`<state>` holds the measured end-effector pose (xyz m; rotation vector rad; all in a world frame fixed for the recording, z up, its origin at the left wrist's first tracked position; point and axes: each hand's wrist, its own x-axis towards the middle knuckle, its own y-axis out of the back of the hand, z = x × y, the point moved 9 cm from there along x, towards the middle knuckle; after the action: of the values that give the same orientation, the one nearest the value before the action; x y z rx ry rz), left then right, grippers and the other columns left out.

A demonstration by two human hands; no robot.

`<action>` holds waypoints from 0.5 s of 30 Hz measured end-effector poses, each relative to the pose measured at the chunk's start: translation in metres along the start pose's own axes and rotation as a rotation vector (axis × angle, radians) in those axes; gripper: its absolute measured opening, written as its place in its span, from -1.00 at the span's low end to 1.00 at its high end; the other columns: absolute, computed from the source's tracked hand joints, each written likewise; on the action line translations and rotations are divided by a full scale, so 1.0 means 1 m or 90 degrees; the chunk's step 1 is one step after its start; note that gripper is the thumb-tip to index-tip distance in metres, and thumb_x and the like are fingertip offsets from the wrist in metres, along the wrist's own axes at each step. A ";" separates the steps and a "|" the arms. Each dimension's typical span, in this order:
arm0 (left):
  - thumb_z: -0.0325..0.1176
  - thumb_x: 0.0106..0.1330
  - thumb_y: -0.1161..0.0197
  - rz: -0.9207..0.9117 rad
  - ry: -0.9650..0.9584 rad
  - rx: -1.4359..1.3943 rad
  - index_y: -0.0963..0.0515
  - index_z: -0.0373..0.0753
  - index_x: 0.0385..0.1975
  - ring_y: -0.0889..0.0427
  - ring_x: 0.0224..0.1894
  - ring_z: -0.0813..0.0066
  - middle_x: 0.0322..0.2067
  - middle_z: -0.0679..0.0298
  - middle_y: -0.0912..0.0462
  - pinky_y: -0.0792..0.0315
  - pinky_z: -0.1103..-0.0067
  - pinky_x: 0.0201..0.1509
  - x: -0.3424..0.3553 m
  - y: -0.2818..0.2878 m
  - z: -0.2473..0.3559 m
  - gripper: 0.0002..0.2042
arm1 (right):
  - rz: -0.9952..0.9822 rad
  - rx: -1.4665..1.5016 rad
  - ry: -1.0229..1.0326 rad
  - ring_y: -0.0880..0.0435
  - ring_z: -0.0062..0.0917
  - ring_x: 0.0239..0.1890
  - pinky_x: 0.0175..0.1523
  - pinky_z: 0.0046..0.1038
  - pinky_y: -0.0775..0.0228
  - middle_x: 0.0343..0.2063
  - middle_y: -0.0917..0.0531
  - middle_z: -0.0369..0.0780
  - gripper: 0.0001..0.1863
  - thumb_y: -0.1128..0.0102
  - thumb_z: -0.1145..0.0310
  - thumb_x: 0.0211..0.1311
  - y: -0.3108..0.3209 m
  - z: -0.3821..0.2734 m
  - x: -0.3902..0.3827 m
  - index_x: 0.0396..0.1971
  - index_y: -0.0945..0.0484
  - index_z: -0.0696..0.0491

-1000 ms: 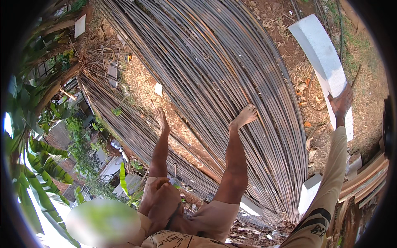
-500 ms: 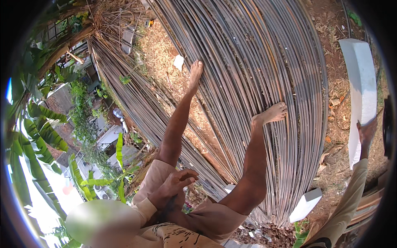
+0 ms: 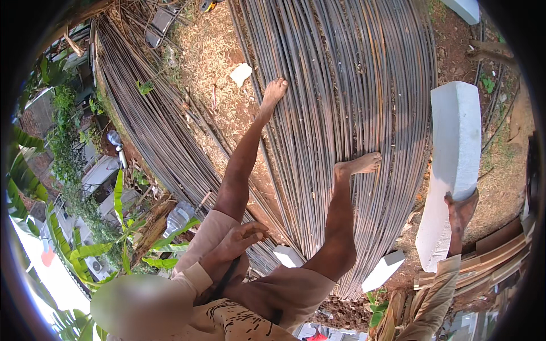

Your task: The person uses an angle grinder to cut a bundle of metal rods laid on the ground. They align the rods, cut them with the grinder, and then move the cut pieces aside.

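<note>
My right hand [image 3: 462,215] grips the lower part of a long white block [image 3: 456,139], with the thumb on its near face and the other fingers at its side. One half of the block is shaded, the other sunlit. Over my left thigh hangs my left hand [image 3: 239,240], its fingers loosely bent and apart, holding nothing. Both my bare feet rest on a wide bundle of long rusty steel bars [image 3: 318,108]; the block is at the bundle's right edge. Whether the block touches the bars or ground, I cannot tell.
Another bar bundle [image 3: 153,119] runs along the left. White blocks lie near the bars' lower end [image 3: 384,271], between my legs [image 3: 288,257] and at the top right [image 3: 465,8]. Wooden boards [image 3: 478,258] are stacked at lower right. A tape measure [image 3: 207,5] lies at the top.
My right hand and the white block have come left, closer to the bars. My view has shifted too, bringing the boards and another white block into sight. My left hand stays over my thigh.
</note>
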<state>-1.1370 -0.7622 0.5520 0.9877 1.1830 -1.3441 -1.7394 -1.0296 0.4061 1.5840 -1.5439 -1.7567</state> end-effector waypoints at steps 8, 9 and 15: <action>-0.33 0.61 -0.16 -0.063 -0.020 -0.024 -0.49 -0.35 0.23 -0.61 0.09 0.49 0.00 0.23 -0.65 -0.49 0.50 0.25 -0.008 0.041 0.033 -0.68 | -0.070 -0.109 0.165 -0.26 0.02 0.43 0.53 0.10 -0.04 0.31 -0.34 0.05 0.19 -0.62 0.42 -0.27 -0.039 -0.240 0.001 0.46 -0.09 0.17; -0.32 0.61 -0.16 -0.060 -0.011 -0.034 -0.49 -0.35 0.23 -0.62 0.09 0.48 0.00 0.22 -0.65 -0.49 0.50 0.25 -0.011 0.047 0.036 -0.68 | -0.051 -0.136 0.232 -0.28 -0.01 0.42 0.51 0.11 -0.05 0.31 -0.34 0.03 0.19 -0.61 0.42 -0.26 -0.055 -0.265 0.012 0.46 -0.10 0.17; -0.32 0.59 -0.17 -0.061 0.025 -0.137 -0.47 -0.32 0.24 -0.63 0.13 0.41 0.05 0.18 -0.65 -0.51 0.46 0.27 -0.016 0.073 0.046 -0.67 | -0.082 -0.251 0.453 -0.37 -0.15 0.35 0.47 -0.04 -0.15 0.26 -0.38 -0.09 0.16 -0.64 0.42 -0.20 -0.122 -0.453 0.087 0.48 -0.14 0.06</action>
<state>-1.0600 -0.8020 0.5660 0.8148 1.3874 -1.2459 -1.3344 -1.2748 0.3486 1.8303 -0.7282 -1.2275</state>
